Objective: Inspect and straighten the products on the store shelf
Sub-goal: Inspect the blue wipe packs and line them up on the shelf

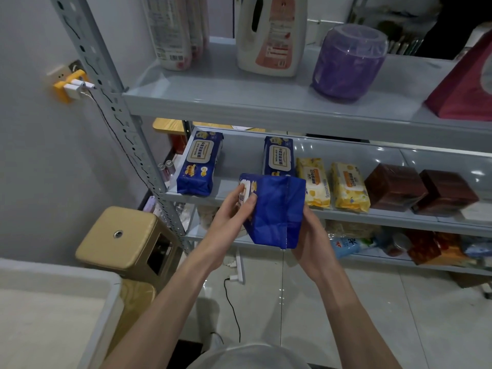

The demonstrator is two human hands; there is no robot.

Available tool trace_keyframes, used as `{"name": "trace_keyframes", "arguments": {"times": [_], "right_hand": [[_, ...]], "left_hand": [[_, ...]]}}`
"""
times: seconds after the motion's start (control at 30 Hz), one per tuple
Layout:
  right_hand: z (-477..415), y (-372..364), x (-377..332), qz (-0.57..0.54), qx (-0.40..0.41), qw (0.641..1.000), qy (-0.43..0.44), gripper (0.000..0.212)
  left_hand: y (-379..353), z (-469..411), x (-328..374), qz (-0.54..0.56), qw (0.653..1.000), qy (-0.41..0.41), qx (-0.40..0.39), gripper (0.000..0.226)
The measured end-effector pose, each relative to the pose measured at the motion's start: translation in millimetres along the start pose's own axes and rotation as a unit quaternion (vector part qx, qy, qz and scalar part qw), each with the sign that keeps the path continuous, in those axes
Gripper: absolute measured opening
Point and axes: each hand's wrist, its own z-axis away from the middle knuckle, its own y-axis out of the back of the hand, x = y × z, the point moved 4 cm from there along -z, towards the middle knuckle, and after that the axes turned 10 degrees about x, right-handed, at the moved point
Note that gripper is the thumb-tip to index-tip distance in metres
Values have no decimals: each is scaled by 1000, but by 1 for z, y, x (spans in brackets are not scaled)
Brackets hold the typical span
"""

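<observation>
A blue wipes pack (277, 209) is held in the air just in front of the middle shelf (372, 217), its label turned mostly away. The left hand (234, 211) pinches its left edge. The right hand (311, 235) clasps its lower right corner, fingers hidden behind. On the shelf lie two more blue packs (198, 163) (279, 155), two yellow packs (314, 182) (348, 186) and two brown boxes (394, 186) (447, 191). Goods on the lower shelf (399, 265) are too blurred to name.

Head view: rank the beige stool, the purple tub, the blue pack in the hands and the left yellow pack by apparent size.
1. beige stool
2. purple tub and blue pack: these look alike, and the held pack is nearer the camera, so they are left unranked.
3. left yellow pack
</observation>
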Motion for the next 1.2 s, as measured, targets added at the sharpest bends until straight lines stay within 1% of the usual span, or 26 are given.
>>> {"name": "trace_keyframes", "arguments": {"times": [0.07,0.23,0.33,0.5,0.57,0.63,0.67,0.7,0.77,0.8,0.9,1.0,1.2], "right_hand": [[2,2,3,-1,1,1000,-4,61],[4,2,2,10,-1,1000,-9,46],[5,-2,-3,37,-6,999,8,51],[13,-12,-15,104,-22,993,58,48],[14,-14,-17,123,-23,990,69,55],[14,-13,-17,118,-18,991,65,65],[14,-13,-17,111,-16,992,62,66],[14,-13,-17,106,-14,992,61,64],[14,-14,-17,103,-13,993,62,52],[14,-15,-16,99,-7,993,62,47],[8,-14,-15,98,19,994,53,45],[4,-14,-16,111,41,992,46,44],[2,-12,-15,121,58,991,26,47]], "left_hand": [[0,1,-1,-4,1000,2,1,87],[2,1,-3,0,1000,-1,6,91],[9,-2,-10,12,1000,-3,8,94],[13,0,-16,42,999,5,2,86],[13,2,-15,47,999,10,-2,84],[12,2,-13,49,999,15,4,82],[12,1,-13,49,998,19,18,76],[12,0,-11,47,998,20,35,66],[11,-2,-10,32,998,22,51,40],[10,-2,-9,20,998,23,53,35],[6,0,-4,-20,999,23,42,46],[-1,1,2,-49,998,28,19,47],[-9,2,14,-74,996,40,29,46]]}}
